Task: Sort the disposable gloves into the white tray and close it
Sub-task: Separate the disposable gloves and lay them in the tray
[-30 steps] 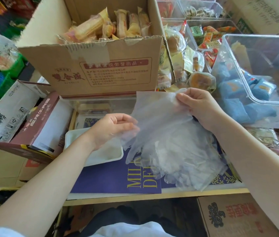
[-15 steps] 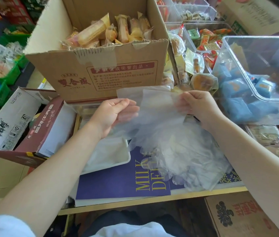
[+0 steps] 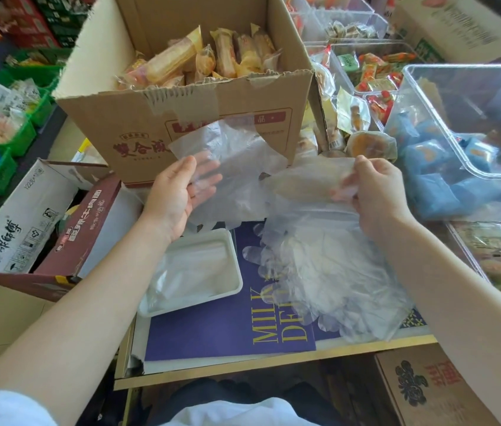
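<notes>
1. Head view: the left hand [image 3: 178, 192] held one glove [image 3: 227, 161] above the tray [image 3: 236, 272], thumb in front and straight fingers behind the film.
2. The right hand [image 3: 375, 192] pinched the top of the glove pile [image 3: 329, 272], which lay on the purple sheet [image 3: 227, 327] just right of the tray.
3. Judged step: peeling a single glove off the pile. It would go best with the pile kept pinned while the loose glove was drawn clear, then lowered flat into the tray.
4. The tray already held some flat clear gloves; no lid could be made out.
5. The carton [image 3: 181, 118] behind held wrapped cakes.
6. The clear bin [image 3: 427, 124] at right held blue packets.
</notes>
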